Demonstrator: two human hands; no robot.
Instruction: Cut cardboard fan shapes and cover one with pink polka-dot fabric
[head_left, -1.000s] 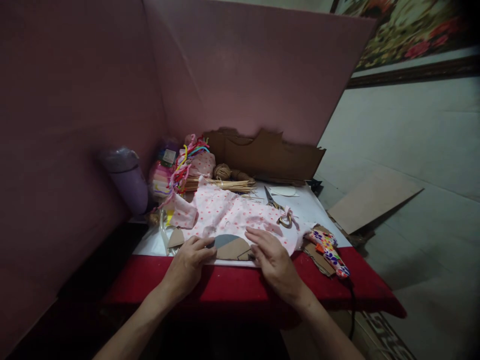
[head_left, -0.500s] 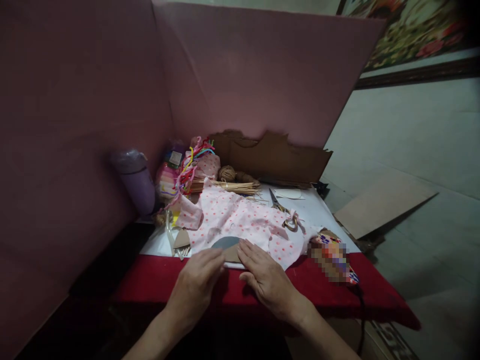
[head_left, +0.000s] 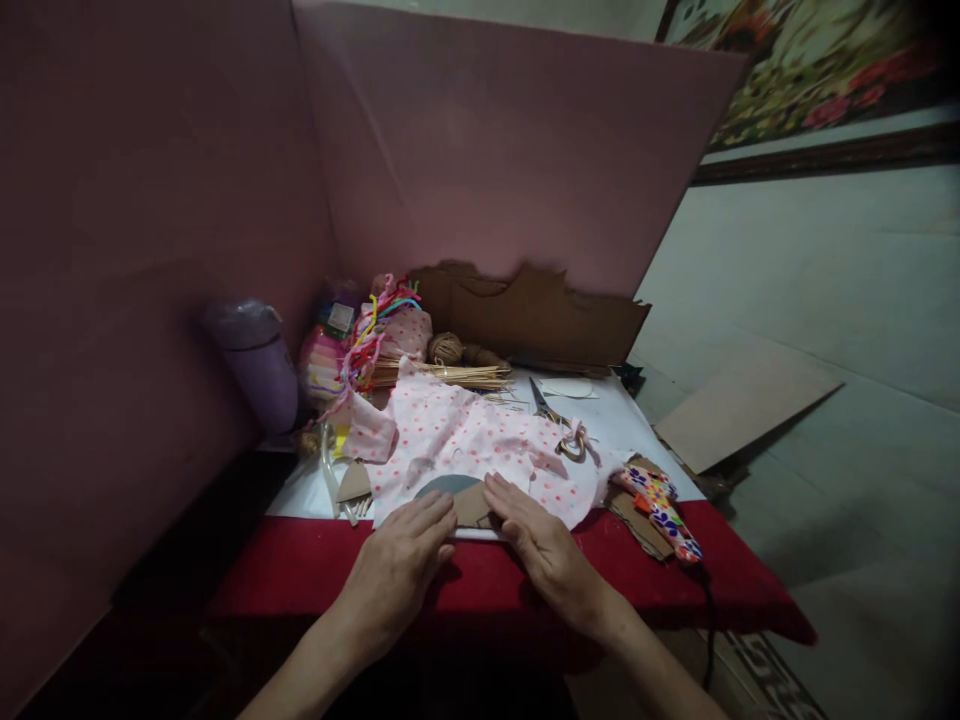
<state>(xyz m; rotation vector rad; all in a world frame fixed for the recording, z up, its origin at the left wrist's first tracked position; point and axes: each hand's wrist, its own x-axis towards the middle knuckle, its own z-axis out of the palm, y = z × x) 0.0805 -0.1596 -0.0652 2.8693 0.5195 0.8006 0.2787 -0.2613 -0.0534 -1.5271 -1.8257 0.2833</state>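
Observation:
A pink dotted cloth (head_left: 465, 440) lies spread on a white sheet (head_left: 622, 420) over a red-covered table (head_left: 480, 580). At the cloth's near edge sits a rounded cardboard piece (head_left: 459, 492) with a grey top. My left hand (head_left: 401, 565) lies flat on the table edge, fingers stretched toward that piece. Beside it, my right hand (head_left: 544, 545) also rests flat, fingertips touching the cardboard and the cloth's hem. Neither hand holds anything.
Scissors (head_left: 555, 415) lie on the cloth's right side. A colourful patterned object (head_left: 660, 505) rests on cardboard scraps at the right. Thin sticks (head_left: 450, 373), twine balls (head_left: 446, 347), coloured cords (head_left: 371, 325), a purple bottle (head_left: 259, 360) and brown cardboard (head_left: 540, 315) stand against pink boards.
Both hands have drawn together toward the cardboard piece at the near edge; the right hand slid off the cloth toward me and now lies beside the left.

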